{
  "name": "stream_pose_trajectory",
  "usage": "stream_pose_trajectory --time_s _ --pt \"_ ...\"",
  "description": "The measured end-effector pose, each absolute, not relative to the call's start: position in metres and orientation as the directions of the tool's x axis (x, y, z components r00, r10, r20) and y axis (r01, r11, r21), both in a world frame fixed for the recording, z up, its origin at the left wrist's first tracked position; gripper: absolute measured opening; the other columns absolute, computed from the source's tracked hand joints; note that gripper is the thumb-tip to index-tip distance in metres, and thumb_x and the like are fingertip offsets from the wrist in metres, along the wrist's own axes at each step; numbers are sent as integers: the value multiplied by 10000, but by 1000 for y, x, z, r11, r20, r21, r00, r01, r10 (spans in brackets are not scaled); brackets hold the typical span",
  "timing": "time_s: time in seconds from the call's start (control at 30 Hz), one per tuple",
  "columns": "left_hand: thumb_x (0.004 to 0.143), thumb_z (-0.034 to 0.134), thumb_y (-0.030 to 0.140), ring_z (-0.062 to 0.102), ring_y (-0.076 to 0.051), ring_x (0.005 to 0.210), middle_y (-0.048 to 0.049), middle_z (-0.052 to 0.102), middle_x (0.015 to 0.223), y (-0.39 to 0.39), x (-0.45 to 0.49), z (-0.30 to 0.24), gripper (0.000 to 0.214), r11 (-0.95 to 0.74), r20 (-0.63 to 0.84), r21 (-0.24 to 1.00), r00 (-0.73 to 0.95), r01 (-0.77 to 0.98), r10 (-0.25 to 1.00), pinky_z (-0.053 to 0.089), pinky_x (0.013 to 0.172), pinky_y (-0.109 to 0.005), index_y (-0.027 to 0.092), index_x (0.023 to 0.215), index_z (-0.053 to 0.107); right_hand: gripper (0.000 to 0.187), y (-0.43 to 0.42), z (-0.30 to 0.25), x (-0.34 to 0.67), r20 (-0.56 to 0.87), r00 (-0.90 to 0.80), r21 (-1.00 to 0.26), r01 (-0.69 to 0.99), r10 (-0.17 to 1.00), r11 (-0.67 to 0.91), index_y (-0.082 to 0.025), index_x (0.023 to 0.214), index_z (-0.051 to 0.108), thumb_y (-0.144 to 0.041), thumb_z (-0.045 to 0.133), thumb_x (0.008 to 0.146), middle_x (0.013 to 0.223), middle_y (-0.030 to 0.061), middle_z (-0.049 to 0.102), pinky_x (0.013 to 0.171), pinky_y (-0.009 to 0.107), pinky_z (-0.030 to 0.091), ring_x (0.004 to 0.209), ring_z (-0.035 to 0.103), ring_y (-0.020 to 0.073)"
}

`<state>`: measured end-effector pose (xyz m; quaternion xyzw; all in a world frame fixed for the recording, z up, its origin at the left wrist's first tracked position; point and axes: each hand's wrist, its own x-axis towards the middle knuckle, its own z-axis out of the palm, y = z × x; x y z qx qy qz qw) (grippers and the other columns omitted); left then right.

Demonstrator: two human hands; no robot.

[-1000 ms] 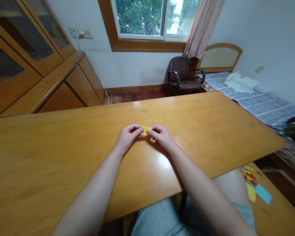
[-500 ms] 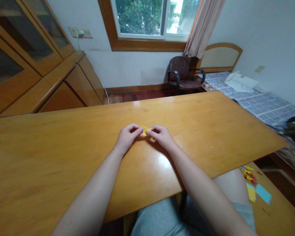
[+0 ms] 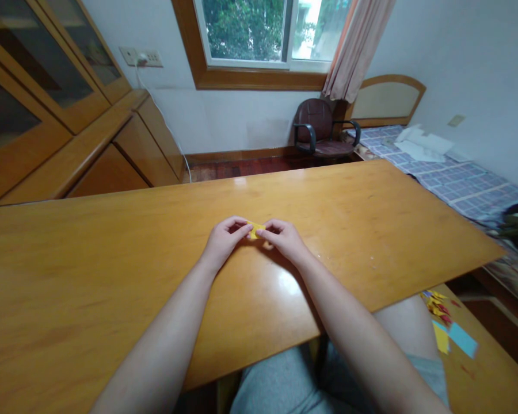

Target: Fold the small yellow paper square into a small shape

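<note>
A small piece of yellow paper (image 3: 255, 229) is pinched between my two hands, just above the middle of the wooden table (image 3: 125, 259). It looks folded, though the fingers cover both of its ends. My left hand (image 3: 227, 238) is closed on the left end with thumb and fingertips. From the other side, my right hand (image 3: 284, 237) grips the right end, its thumb lying on the near face of the paper.
On a lower wooden surface at right lie a pile of yellow and red folded paper pieces (image 3: 438, 306), a yellow sheet (image 3: 441, 338) and a blue sheet (image 3: 463, 340). Beyond the table are an office chair (image 3: 315, 123), a bed (image 3: 457, 178) and a wooden cabinet (image 3: 112, 155).
The yellow paper's near face shows slightly differently between the fingers, with the thumbs shifted a little. Both arms hold the same place.
</note>
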<state>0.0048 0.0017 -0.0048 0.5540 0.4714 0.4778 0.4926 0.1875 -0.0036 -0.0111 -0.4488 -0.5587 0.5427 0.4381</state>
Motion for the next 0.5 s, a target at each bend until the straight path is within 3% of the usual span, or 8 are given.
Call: stream_pose_trajectory --time_s 0.5 --pt "744 719 402 581 -137 604 -5 665 619 -3 4 3 246 -80 75 995 74 61 994 454 633 -245 156 752 701 283 -6 -8 187 1 -243 -997 71 970 19 -156 731 637 -432 700 744 634 -15 603 529 214 389 548 512 98"
